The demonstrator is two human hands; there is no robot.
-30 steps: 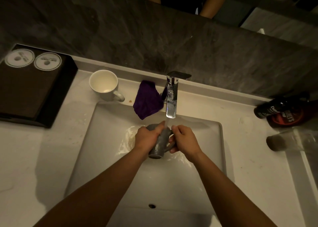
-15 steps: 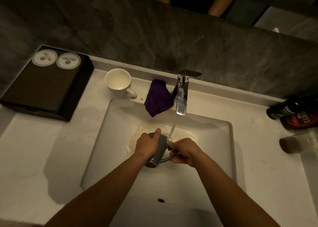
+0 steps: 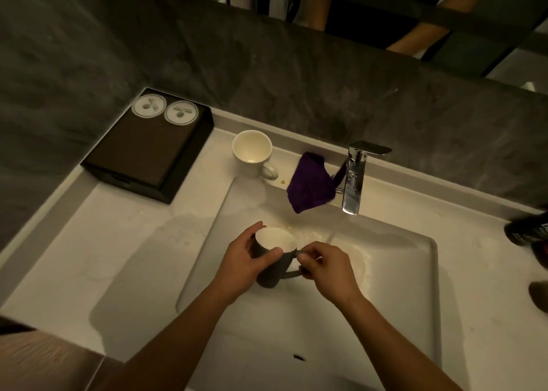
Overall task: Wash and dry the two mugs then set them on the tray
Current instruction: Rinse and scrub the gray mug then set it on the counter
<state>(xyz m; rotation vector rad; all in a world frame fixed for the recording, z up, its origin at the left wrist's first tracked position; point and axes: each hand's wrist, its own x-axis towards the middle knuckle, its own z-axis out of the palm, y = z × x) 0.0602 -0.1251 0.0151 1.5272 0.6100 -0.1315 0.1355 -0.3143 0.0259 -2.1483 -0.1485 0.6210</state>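
Note:
Over the white sink [image 3: 427,286] I hold a dark grey mug [image 3: 274,267] with a pale inside, upright and tilted a little, to the left of the running water. My left hand [image 3: 240,264] wraps round its body. My right hand [image 3: 326,267] pinches its handle. A white mug [image 3: 252,153] stands upright on the counter behind the sink's left corner. A purple cloth [image 3: 310,184] hangs over the sink's back edge beside the chrome tap [image 3: 354,177]. The dark tray [image 3: 148,147] sits at the back left of the counter.
Two round white coasters [image 3: 164,110] lie at the tray's far end. Dark bottles [image 3: 527,230] stand at the right edge of the counter. Water streams from the tap into the basin. A wet patch darkens the counter left of the sink.
The mug has come out from under the stream and moved left, turned from mouth-away to mouth-up. My view has shifted so the counter's left side shows more.

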